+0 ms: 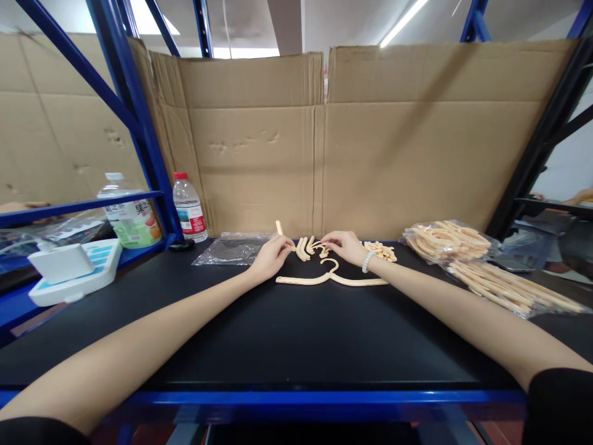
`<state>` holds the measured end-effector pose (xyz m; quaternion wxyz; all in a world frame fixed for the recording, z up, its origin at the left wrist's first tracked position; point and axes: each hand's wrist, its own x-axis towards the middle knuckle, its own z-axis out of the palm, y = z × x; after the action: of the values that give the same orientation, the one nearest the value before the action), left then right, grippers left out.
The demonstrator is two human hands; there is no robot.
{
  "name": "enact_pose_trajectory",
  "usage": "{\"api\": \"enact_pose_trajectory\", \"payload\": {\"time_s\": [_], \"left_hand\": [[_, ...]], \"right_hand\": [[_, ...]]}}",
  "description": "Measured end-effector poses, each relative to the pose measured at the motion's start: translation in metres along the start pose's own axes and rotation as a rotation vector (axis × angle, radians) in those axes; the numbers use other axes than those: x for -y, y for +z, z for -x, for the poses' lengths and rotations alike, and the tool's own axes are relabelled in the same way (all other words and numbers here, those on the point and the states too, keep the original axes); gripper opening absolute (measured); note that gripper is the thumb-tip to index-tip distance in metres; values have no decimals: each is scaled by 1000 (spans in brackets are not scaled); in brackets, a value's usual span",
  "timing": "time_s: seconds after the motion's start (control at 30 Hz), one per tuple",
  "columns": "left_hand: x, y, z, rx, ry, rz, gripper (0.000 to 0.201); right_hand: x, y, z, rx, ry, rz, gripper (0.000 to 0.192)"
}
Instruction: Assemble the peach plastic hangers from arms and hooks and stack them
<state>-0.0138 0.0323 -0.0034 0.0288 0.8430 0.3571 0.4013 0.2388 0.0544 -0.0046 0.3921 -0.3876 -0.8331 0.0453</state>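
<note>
Two bare forearms end in bare hands, the left hand [271, 254] and right hand [343, 246]; black sleeves [558, 405] show at the lower corners, a pale beaded bracelet [367, 261] circling the right wrist.

hanger [331, 279]: matt plastic | table [278, 334]: matt black | backboard [259, 136]: creased cardboard

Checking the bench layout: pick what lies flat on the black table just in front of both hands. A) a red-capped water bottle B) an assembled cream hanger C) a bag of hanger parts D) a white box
B: the assembled cream hanger lies flat just nearer than the left hand and right hand.
</note>
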Motion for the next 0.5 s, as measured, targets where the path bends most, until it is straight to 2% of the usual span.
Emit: {"api": "enact_pose_trajectory", "payload": {"time_s": [0.2, 0.4, 0.5], "left_hand": [[4, 0, 0, -54, -74, 53, 15], [12, 2, -1, -118, -166, 117, 9], [14, 2, 0, -140, -188, 127, 7]], "right_hand": [[6, 5, 0, -63, 29, -9, 16], [20, 2, 5, -52, -82, 51, 19], [21, 0, 2, 15, -163, 99, 22]]}}
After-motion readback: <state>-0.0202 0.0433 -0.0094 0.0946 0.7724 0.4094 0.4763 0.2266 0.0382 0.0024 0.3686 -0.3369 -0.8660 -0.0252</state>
